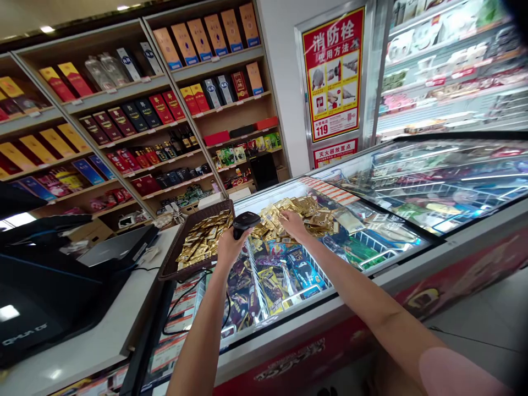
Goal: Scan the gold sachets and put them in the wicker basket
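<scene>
My left hand [229, 245] is wrapped round the grip of a black barcode scanner [246, 220], whose head points over a heap of small gold packets [309, 209]. This heap lies spread on the glass lid of a chest freezer. My right hand [292, 224] is at the near side of the heap, its fingers closed on a gold packet [281, 215] that they partly hide. Left of the scanner, a dark brown woven basket [166, 268] holds many more gold packets [206, 234]. A black cable [175, 308] loops over the freezer below the basket.
Under the glass, wire baskets [284, 300] hold colourful ice cream packs. A white counter [136, 308] with a dark checkout machine [45, 291] stands at left. Shelves [198, 118] of boxes and bottles line the back wall; a lit display fridge [445, 71] is at right.
</scene>
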{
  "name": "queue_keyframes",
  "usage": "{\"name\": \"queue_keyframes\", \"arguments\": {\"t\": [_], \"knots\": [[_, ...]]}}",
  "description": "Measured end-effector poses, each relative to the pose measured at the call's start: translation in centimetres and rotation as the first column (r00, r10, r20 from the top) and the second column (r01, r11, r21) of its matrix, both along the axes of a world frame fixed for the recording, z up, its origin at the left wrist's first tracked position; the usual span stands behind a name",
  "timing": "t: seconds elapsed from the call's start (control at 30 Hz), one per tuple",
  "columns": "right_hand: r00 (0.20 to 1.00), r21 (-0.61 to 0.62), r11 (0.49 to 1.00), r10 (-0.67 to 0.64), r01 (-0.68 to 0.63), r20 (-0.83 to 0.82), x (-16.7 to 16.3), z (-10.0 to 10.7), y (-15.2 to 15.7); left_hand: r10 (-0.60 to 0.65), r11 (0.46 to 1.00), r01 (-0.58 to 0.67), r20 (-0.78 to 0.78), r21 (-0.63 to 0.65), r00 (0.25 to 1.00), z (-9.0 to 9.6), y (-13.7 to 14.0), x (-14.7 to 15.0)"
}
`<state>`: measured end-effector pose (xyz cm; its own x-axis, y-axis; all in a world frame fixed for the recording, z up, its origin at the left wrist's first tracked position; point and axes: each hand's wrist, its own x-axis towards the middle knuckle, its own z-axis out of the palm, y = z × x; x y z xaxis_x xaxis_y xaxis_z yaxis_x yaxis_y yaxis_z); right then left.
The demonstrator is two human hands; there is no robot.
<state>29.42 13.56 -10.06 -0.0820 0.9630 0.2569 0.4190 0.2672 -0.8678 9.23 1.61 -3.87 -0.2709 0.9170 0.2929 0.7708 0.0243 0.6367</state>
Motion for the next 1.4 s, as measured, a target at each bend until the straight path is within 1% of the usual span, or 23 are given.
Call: {"name": "queue_keyframes", "arguments": {"t": [0.27,0.37,0.47,0.53,0.63,0.77,0.87,1.03,1.2,1.4], "knots": [[0.999,0.011,0.999,-0.040,0.040,-0.029,1.4,0.1,0.1,-0.028,1.000,0.027,0.072,0.015,0.997,-0.6,2.3,0.4],[0.998,0.019,0.999,-0.044,0.045,-0.036,1.5,0.2,0.1,-0.090,0.996,0.090,0.160,0.009,0.983,-0.3,3.3,0.0],[0.998,0.030,0.998,-0.051,0.052,-0.027,1.5,0.3,0.2,-0.168,0.985,0.172,0.279,0.012,0.945,0.0,3.9,-0.6],[0.998,0.043,0.997,-0.055,0.056,-0.024,1.6,0.4,0.3,-0.202,0.979,0.205,0.304,0.021,0.931,0.2,4.2,-0.8],[0.996,0.080,0.993,-0.082,0.085,-0.038,1.7,0.6,0.4,-0.223,0.974,0.223,0.293,0.032,0.930,0.0,4.3,-0.7],[0.989,0.111,0.984,-0.135,0.141,-0.055,1.9,0.6,0.5,-0.236,0.970,0.244,0.289,0.009,0.928,-0.7,4.1,-0.2],[0.988,0.122,0.981,-0.143,0.150,-0.065,2.0,0.4,0.6,-0.236,0.970,0.245,0.263,0.000,0.935,-0.9,4.1,-0.1],[0.985,0.150,0.974,-0.162,0.170,-0.065,2.1,0.2,0.7,-0.203,0.978,0.208,0.222,0.003,0.954,-0.9,4.1,-0.2],[0.984,0.146,0.973,-0.172,0.177,-0.045,2.2,0.1,0.8,-0.169,0.985,0.174,0.157,-0.019,0.973,-1.1,4.2,0.0],[0.985,0.149,0.974,-0.162,0.168,-0.052,2.0,-0.1,0.8,-0.196,0.979,0.202,0.178,-0.019,0.964,-1.5,4.4,0.2]]}}
